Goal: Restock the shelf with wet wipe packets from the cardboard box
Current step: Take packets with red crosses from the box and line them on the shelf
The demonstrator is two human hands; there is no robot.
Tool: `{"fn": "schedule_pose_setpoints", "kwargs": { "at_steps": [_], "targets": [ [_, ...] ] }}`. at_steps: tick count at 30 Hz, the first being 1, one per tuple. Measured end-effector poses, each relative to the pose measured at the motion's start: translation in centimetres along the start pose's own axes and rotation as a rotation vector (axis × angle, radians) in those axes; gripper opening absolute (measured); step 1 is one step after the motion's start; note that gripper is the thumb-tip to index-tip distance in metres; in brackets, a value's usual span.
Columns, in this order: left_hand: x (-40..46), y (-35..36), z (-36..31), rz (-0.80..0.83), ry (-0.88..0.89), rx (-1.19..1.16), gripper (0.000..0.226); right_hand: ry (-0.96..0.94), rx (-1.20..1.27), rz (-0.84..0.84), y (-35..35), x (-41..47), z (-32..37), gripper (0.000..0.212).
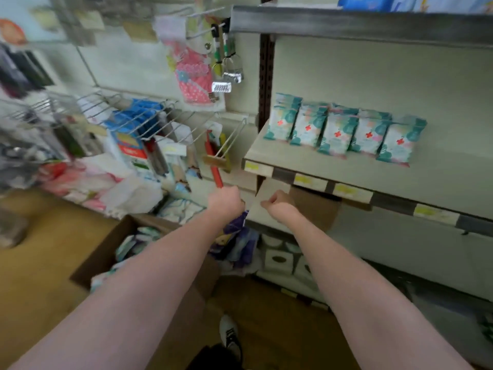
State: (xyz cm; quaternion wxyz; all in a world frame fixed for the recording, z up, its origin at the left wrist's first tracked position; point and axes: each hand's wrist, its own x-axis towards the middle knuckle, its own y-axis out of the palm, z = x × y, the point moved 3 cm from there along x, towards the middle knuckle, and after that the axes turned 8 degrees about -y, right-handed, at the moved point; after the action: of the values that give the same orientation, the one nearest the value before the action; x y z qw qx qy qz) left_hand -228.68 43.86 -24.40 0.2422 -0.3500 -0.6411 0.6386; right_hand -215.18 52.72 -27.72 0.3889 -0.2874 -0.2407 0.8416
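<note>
Both your hands are out in front with fingers curled into loose fists and nothing in them: left hand, right hand, level with the shelf edge. Five packets stand upright in a row at its back, faces out for shoppers. More lie in the box on the floor below your left arm, in easy reach
</note>
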Motion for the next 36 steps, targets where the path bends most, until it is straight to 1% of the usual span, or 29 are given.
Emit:
{"fn": "schedule_pose_setpoints", "kwargs": {
  "at_steps": [2, 6, 10, 12, 15, 18, 21, 23, 25, 27, 31, 36],
  "targets": [
    [-1.7, 1.7, 2.6, 0.032, -0.041, 0.002, 0.022, -0.021, -0.017, 0.037, 2.7, -1.3, -0.2, 0.031],
    [-4.0, 4.8, 7.6, 0.113, -0.168, -0.051, 0.024, -0.087, -0.076, 0.108, 7.6, -3.4, 0.4, 0.023],
    [-5.5, 7.7, 12.4, 0.184, -0.218, -0.115, 0.023, -0.097, -0.138, 0.171, 13.0, -4.0, 1.6, 0.024],
    [-6.1, 8.9, 15.0, 0.196, -0.239, -0.138, 0.018, -0.102, -0.179, 0.198, 15.8, -4.2, 2.5, 0.027],
    [-7.0, 10.6, 19.2, 0.230, -0.290, -0.191, 0.011, -0.084, -0.215, 0.267, 20.2, -4.8, 4.0, 0.025],
    [-7.8, 12.3, 23.7, 0.264, -0.336, -0.193, 0.020, -0.099, -0.257, 0.342, 24.3, -5.2, 5.6, 0.023],
    [-8.6, 13.6, 27.8, 0.295, -0.362, -0.184, 0.017, -0.127, -0.296, 0.400, 28.0, -5.6, 7.3, 0.024],
    [-8.8, 13.7, 30.1, 0.300, -0.384, -0.186, 0.020, -0.145, -0.315, 0.433, 30.1, -5.7, 8.4, 0.024],
    [-8.8, 13.8, 32.1, 0.300, -0.407, -0.185, 0.022, -0.146, -0.323, 0.453, 31.9, -5.6, 9.3, 0.023],
    [-8.9, 14.1, 33.9, 0.311, -0.428, -0.197, 0.019, -0.145, -0.330, 0.463, 33.4, -5.4, 9.9, 0.020],
    [-9.1, 15.1, 36.3, 0.334, -0.464, -0.223, 0.020, -0.153, -0.352, 0.518, 35.9, -4.7, 10.6, 0.016],
    [-8.1, 16.9, 38.5, 0.359, -0.555, -0.226, 0.011, -0.197, -0.395, 0.625, 39.8, -2.3, 10.9, 0.020]
  ]
}}
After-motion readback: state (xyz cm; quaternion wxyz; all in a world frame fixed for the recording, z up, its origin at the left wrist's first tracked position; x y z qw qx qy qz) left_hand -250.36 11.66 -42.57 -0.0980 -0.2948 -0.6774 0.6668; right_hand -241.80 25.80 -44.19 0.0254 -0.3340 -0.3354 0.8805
